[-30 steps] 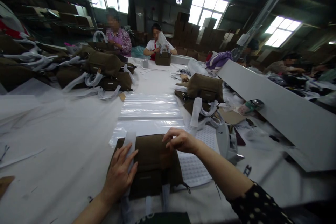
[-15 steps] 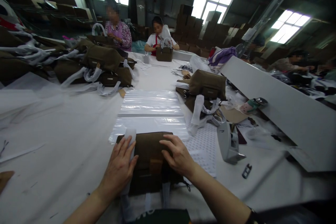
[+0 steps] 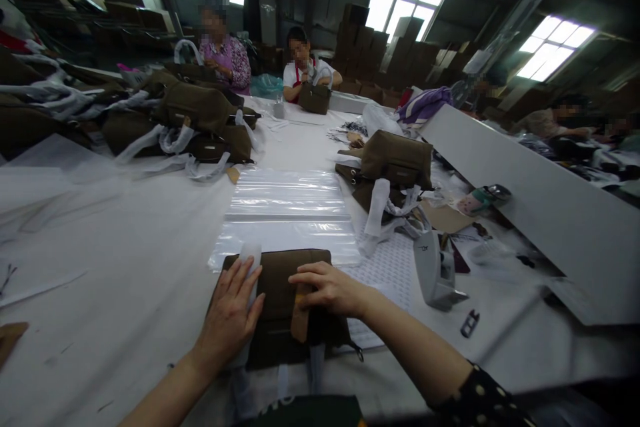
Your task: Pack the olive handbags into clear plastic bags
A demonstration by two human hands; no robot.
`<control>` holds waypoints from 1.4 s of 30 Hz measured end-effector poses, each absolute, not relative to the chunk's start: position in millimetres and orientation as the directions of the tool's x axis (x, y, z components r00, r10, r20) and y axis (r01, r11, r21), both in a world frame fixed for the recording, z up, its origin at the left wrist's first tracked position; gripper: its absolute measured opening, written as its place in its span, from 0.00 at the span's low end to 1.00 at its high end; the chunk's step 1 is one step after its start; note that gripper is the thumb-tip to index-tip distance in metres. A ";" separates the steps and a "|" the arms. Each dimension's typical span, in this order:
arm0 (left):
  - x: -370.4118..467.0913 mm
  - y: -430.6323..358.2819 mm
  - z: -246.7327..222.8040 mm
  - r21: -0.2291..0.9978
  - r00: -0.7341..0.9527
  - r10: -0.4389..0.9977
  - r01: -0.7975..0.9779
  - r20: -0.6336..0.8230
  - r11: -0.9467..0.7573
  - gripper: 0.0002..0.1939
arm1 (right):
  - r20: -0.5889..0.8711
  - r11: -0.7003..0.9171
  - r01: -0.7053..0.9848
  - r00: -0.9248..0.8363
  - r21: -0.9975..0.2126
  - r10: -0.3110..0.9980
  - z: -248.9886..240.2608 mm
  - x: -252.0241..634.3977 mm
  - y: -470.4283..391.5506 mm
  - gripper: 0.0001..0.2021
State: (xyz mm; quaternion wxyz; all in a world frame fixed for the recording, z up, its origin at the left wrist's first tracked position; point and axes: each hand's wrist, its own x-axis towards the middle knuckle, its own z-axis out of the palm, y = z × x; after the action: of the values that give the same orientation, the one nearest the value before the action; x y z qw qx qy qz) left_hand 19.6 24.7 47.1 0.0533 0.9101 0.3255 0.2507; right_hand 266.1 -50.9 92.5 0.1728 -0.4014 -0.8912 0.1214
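While a long white-covered table (image 3: 125, 240) fills nearly the whole scene, a white board (image 3: 525, 207) slants along its right side from the far end towards the near right. On the far left lies a heap of brown bags (image 3: 195, 123) tangled with white wrapped straps, and right of centre sits another brown bag (image 3: 397, 159) on top of loose pieces. Two people work at the far end: one in a patterned top (image 3: 225, 63) and one in white (image 3: 305, 77) who handles a small bag. Clear plastic sleeves (image 3: 287, 213) lie flat in the middle of the table.

At the near edge, just this side of the sleeves, a flat brown bag (image 3: 280, 310) lies on the table. The left hand (image 3: 231, 317) rests flat and open on its left part, fingers spread over a white wrapped strap (image 3: 249, 260). The right hand (image 3: 330, 290) lies on the bag's upper middle with fingers bent, pinching a small tan tab (image 3: 300, 320) that stands off the bag's front. Right of the bag a white perforated sheet (image 3: 385, 267) shows, then a grey tape dispenser (image 3: 433, 270), and near it a small dark clip (image 3: 470, 323).
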 end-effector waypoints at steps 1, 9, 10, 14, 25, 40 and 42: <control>19.5 24.7 47.0 0.260 0.663 0.616 0.562 0.426 -0.785 0.23 | 0.211 0.646 0.662 -0.618 -0.381 0.758 100.7 269.4 -49.1 0.07; 21.6 26.1 44.0 0.253 0.658 0.601 0.551 0.454 -0.795 0.23 | -0.067 0.187 0.776 -0.282 -0.602 0.957 127.5 276.3 -29.7 0.20; 21.4 26.0 43.8 0.248 0.660 0.600 0.553 0.452 -0.795 0.23 | -0.052 0.159 0.821 -0.223 -0.549 0.973 121.5 274.1 -26.1 0.20; 19.8 25.5 43.3 0.188 0.674 0.584 0.567 0.453 -0.802 0.26 | 0.105 0.110 0.915 -0.074 -0.389 0.992 97.2 260.6 -21.9 0.17; 13.8 38.0 4.3 -0.187 0.772 0.438 0.567 0.461 -0.802 0.39 | 0.128 0.059 0.943 -0.018 -0.327 0.992 32.0 213.9 -41.8 0.33; 9.1 46.3 28.4 0.340 0.786 0.571 0.483 0.238 -0.807 0.31 | 0.195 0.104 0.894 -0.020 -0.436 0.981 41.9 223.3 -41.9 0.29; 1.0 50.0 42.3 0.580 0.709 0.666 0.448 0.234 -0.681 0.27 | 0.280 0.116 0.853 0.036 -0.509 0.959 45.9 235.2 -43.5 0.28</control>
State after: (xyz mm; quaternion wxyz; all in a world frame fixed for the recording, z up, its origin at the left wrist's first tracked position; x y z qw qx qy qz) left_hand 1.0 50.0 42.3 0.2487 0.8902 0.3127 0.2189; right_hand 235.2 -43.5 45.9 0.2912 -0.6584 -0.6880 0.0914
